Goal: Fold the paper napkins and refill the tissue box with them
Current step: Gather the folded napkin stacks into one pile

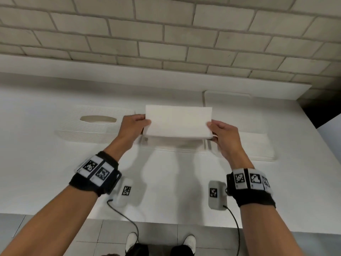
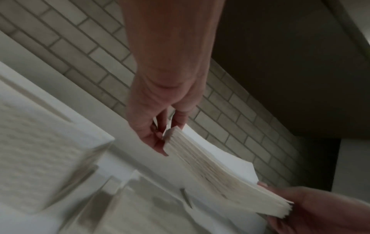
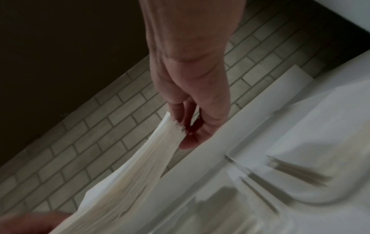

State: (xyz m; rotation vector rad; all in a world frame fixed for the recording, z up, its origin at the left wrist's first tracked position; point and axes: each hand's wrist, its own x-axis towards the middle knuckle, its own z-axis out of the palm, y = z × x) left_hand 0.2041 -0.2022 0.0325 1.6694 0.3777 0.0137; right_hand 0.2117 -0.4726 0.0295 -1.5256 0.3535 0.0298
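A thick stack of folded white napkins (image 1: 178, 122) hangs in the air over the counter, held level by its two short ends. My left hand (image 1: 145, 126) pinches the left end, thumb on top and fingers beneath; the wrist view shows this hand (image 2: 160, 139) on the stack (image 2: 210, 166). My right hand (image 1: 210, 130) pinches the right end the same way, and the other wrist view shows it (image 3: 186, 131) on the stack (image 3: 140, 166). Directly below lies the open tissue box base (image 1: 166, 149), mostly hidden by the stack. Its textured white lid (image 1: 73, 130) with an oval slot lies to the left.
A low pile of unfolded napkins (image 1: 258, 146) lies on a white tray at the right, with a flat white board (image 1: 228, 98) behind it. A tiled wall and a raised ledge (image 1: 129, 71) close the back. The counter's front edge is near my body.
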